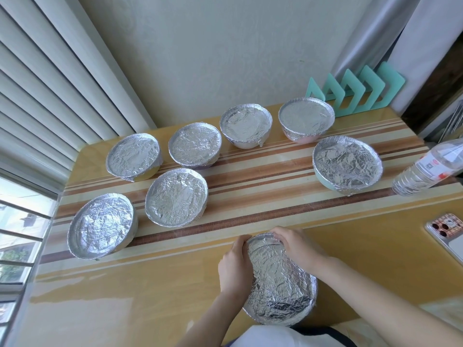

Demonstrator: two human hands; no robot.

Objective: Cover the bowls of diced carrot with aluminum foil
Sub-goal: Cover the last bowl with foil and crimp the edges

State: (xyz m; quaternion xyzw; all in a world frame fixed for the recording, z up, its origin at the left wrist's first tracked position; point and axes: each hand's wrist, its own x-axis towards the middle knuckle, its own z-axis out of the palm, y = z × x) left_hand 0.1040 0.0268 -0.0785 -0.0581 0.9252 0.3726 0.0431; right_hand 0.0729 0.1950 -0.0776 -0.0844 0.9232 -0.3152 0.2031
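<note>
A bowl wrapped in crinkled aluminum foil [278, 281] sits at the near edge of the table, right in front of me. My left hand [234, 267] is curled against its left rim, fingers pressing the foil down the side. My right hand [297, 244] cups the far right rim, fingers bent over the foil edge. Several other foil-covered bowls stand further back, among them one at the near left [102, 225], one beside it [176, 197] and one at the right [347, 165]. No carrot shows anywhere.
The striped wooden table [250, 209] has a water bottle [426, 169] lying at its right edge and a phone [446, 230] near it. Teal plastic shapes [355, 92] lean on the back wall. Window blinds [50, 83] run along the left.
</note>
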